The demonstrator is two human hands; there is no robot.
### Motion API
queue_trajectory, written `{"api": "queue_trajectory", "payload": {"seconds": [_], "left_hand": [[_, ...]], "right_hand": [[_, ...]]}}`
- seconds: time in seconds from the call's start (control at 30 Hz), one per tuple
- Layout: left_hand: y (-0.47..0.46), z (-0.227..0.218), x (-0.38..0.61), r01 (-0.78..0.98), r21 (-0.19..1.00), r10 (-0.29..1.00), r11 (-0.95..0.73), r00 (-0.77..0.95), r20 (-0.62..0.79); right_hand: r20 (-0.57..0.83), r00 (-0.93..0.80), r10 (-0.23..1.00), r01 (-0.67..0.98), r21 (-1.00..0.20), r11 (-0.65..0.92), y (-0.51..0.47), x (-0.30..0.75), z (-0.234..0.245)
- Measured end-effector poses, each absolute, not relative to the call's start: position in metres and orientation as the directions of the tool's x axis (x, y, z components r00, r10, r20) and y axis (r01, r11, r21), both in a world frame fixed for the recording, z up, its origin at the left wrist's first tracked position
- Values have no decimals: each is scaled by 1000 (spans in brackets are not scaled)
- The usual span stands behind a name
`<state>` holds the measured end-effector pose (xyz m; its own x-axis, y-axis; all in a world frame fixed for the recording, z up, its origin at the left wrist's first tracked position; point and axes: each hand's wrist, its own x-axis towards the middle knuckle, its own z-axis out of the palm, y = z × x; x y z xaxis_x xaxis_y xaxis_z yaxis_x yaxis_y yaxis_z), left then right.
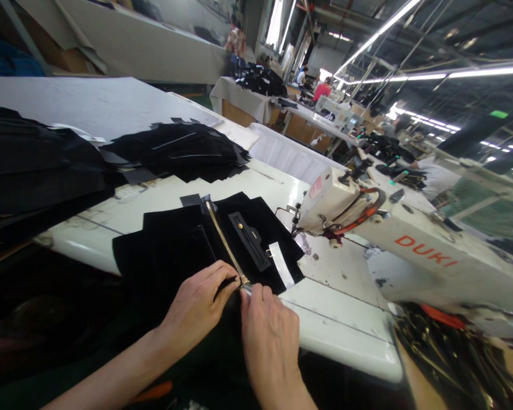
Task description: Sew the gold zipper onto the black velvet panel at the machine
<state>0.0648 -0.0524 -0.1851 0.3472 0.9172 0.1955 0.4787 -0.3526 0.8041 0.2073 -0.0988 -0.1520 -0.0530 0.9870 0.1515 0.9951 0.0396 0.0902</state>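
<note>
A black fabric panel (166, 245) lies spread on the sewing table in front of me. A gold-toothed zipper (223, 237) runs down its middle. My left hand (200, 296) pinches the zipper's near end from the left, thumb against fingers. Close beside it, my right hand (270, 327) has its fingers curled onto the same end, near the gold slider (244, 279). To the right of the zipper, the panel bears a black patch (248, 242) with a small zip and a white label strip (281, 265). The fingers partly cover the zipper's end.
A sewing machine (410, 250) stands at the right, its needle area just beyond the panel. Stacks of black cut pieces (183, 148) lie at the back left on the white table (89, 242). Bundled zippers (457, 359) sit at the lower right. Several people work farther back.
</note>
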Motion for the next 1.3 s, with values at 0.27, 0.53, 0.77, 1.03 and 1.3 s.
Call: {"api": "queue_trajectory", "payload": {"seconds": [0.27, 0.53, 0.77, 1.03, 1.3], "left_hand": [[-52, -187, 65, 460, 801, 904, -383, 365, 223], [-46, -178, 64, 455, 829, 926, -324, 333, 180], [-44, -180, 63, 463, 825, 921, -325, 354, 164], [-46, -179, 64, 510, 805, 935, -304, 321, 150], [-48, -180, 65, 514, 801, 933, -309, 328, 149]], "right_hand": [[113, -121, 986, 992, 42, 117, -91, 214, -148], [100, -133, 986, 991, 0, 133, -93, 223, -154], [109, 30, 994, 995, -101, -19, -102, 237, -154], [43, -25, 999, 998, -52, 27, -96, 217, -157], [-5, -2, 1000, 999, -53, 1, -94, 213, -153]]}}
